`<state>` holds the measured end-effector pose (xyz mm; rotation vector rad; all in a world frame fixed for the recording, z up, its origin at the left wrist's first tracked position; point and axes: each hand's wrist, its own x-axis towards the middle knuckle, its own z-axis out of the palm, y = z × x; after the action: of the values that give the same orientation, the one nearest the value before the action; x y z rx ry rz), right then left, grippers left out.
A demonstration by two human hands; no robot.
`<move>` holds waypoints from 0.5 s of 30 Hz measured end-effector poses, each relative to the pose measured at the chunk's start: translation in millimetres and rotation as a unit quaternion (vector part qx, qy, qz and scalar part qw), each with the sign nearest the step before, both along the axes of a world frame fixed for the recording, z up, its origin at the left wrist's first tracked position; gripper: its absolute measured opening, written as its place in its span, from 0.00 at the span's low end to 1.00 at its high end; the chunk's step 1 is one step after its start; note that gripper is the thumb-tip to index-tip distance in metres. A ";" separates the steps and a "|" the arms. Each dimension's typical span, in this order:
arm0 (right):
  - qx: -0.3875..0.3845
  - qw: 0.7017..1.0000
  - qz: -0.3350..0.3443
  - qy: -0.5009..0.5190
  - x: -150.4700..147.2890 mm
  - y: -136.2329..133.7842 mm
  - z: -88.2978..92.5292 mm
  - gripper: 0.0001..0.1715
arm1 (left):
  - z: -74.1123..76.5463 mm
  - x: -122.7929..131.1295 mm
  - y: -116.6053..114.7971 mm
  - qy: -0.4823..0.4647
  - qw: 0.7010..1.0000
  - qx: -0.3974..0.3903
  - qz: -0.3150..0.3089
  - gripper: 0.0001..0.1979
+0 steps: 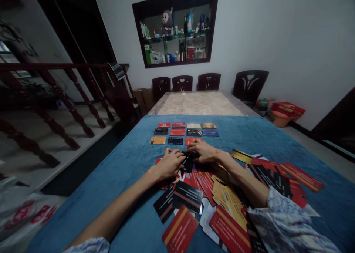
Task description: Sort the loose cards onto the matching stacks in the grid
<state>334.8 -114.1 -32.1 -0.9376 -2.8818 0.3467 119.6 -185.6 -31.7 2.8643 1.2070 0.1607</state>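
Blue cloth (116, 179) covers the bench (198, 104) and lies bare to the left of your left hand (169, 165). Both hands grip one black card (189, 162), with your right hand (204, 151) closed on its far end. Neat card rows (183, 132) lie just beyond, and a loose pile (230, 197) crowds under your right forearm.

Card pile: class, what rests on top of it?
Both hands: left hand and right hand, together holding a black card; the right forearm too. Cards beneath them are hidden.
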 end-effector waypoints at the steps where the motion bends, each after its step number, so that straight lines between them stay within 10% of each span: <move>1: 0.001 1.000 -0.007 -0.010 -0.2 -0.7 1.4 0.35 | 0.7 0.2 -0.1 -0.001 1.000 0.001 0.003 0.14; 15: 0.049 0.998 0.009 -0.027 0.2 2.1 -4.6 0.29 | 4.2 3.8 -7.6 -0.014 0.999 0.045 -0.012 0.12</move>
<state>334.9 -112.0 -36.7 -0.9193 -2.9275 0.1834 123.4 -193.1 -27.5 2.9404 1.1897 0.2604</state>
